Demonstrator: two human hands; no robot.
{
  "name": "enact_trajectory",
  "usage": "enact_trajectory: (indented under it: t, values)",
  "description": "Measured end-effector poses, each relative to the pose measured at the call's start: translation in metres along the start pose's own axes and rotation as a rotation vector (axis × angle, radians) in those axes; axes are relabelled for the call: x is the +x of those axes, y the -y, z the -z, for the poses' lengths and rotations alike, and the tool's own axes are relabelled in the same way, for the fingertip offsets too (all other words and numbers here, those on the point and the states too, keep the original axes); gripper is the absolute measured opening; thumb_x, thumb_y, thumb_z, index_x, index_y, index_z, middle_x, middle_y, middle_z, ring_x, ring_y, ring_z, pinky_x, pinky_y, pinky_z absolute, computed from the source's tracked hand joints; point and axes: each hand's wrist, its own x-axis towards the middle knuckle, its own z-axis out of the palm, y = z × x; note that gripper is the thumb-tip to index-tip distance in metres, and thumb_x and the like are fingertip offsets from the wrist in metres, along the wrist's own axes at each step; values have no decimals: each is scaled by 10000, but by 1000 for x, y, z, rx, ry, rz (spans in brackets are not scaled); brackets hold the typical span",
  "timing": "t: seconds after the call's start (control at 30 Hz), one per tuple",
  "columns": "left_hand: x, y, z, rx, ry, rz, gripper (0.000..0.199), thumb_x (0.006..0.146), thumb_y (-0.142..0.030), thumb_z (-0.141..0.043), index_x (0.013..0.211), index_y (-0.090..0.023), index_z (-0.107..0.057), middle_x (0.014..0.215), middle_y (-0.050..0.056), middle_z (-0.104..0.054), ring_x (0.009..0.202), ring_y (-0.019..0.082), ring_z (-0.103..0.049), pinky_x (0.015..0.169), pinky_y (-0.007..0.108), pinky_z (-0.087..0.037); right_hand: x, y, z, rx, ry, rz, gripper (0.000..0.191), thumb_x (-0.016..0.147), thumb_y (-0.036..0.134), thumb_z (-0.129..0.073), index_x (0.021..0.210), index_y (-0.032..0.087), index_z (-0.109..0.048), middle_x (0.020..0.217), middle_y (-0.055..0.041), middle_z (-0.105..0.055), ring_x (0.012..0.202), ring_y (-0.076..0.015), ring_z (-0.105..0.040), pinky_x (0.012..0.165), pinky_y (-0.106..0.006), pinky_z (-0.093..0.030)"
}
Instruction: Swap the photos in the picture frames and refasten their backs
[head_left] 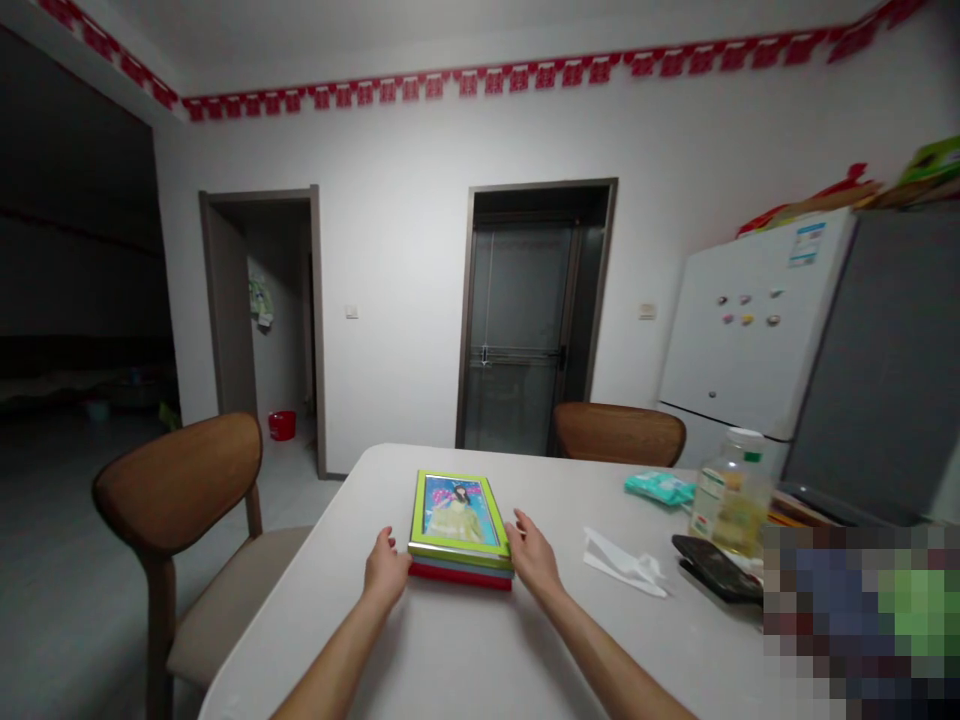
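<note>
A small stack of picture frames lies flat on the white table (330, 600). On top is a lime-green picture frame (418, 510) with a figure in a pale yellow dress on a blue ground. Below it show a grey-blue layer and a red one (465, 577) at the bottom. My left hand (386, 572) is at the near left corner of the stack, fingers apart, the thumb side against or very close to the edge. Along the right edge, my right hand (534, 555) has its fingers loosely stretched and appears to touch the side. Neither hand wraps round the stack.
Right of the stack lie a crumpled white tissue (622, 565), a teal packet (660, 488), a clear bottle of yellowish liquid (731, 500) and a dark phone-like object (720, 570). Wooden chairs stand at the left (187, 480) and far side (619, 432). A white fridge (739, 370) is behind.
</note>
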Motion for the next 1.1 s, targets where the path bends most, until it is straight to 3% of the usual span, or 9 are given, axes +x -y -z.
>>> enact_trajectory:
  t: [0.1, 0.17, 0.3, 0.4, 0.63, 0.73, 0.8, 0.93, 1.1]
  values:
    - [-14, -35, 5, -127, 28, -72, 572, 658, -119, -494, 1204, -81, -328, 635, -12, -545, 609, 138, -540, 595, 234, -388, -22, 44, 4, 118, 41, 67, 537, 722, 255, -394, 1243, 163, -305, 616, 30, -526, 533, -108, -483, 500, -226, -393]
    - [-33, -65, 6, -224, 99, -155, 611, 672, -155, -498, 1242, -169, -276, 586, -64, -485, 500, 90, -476, 520, 202, -357, -47, 88, 7, 512, 235, 218, 685, 669, 205, -454, 1293, 194, -172, 453, 106, -380, 384, -70, -334, 402, -188, -304]
    - [-79, -113, 17, -627, 424, -389, 753, 650, -188, -547, 1280, -286, -147, 549, -100, -429, 451, 54, -372, 486, 183, -305, -100, 163, 19, 1002, 493, 347, 720, 635, 140, -462, 1278, 290, -178, 453, 114, -352, 375, -46, -235, 376, -163, -212]
    - [-103, -124, 35, -802, 571, -454, 833, 624, -138, -570, 1290, -286, -93, 532, -108, -424, 443, 46, -333, 471, 175, -268, -125, 184, 25, 1071, 582, 333, 707, 619, 108, -455, 1265, 277, -223, 451, 107, -382, 375, -46, -230, 369, -165, -189]
    - [-114, -118, 65, -861, 509, -333, 693, 574, -218, -678, 1178, -280, -343, 519, -101, -493, 421, 37, -360, 446, 158, -257, -144, 187, 12, 1121, 565, 244, 392, 659, 207, -504, 1049, 234, -491, 461, 84, -419, 389, -49, -315, 388, -172, -239]
    - [-104, -113, 71, -863, 463, -173, 366, 620, -505, -595, 739, -163, -543, 448, -64, -489, 362, 28, -343, 380, 152, -204, -138, 180, 2, 1075, 457, 95, 278, 708, 411, -467, 607, 161, -534, 441, 59, -415, 351, -39, -309, 356, -176, -211]
    - [-96, -108, 71, -844, 491, -118, 534, 656, -664, -406, 492, -158, -449, 342, -59, -407, 294, 29, -280, 338, 165, -143, -129, 173, -4, 972, 431, 39, 444, 711, 508, -422, 434, 164, -380, 373, 72, -328, 304, -28, -227, 329, -176, -149]
    - [-87, -93, 68, -781, 578, -5, 651, 653, -750, -188, 386, -179, -352, 266, -47, -341, 232, 35, -205, 313, 183, -85, -104, 145, -18, 507, 339, 100, 525, 736, 616, -212, 415, 200, -225, 335, 88, -201, 290, -40, -156, 324, -190, -145]
    - [-89, -58, 60, -704, 547, 142, 649, 642, -755, -207, 376, -179, -343, 260, -48, -334, 228, 33, -199, 316, 178, -44, -70, 87, -31, -351, 109, 257, 536, 779, 544, -146, 425, 200, -355, 430, -2, -426, 416, -114, -418, 442, -239, -299]
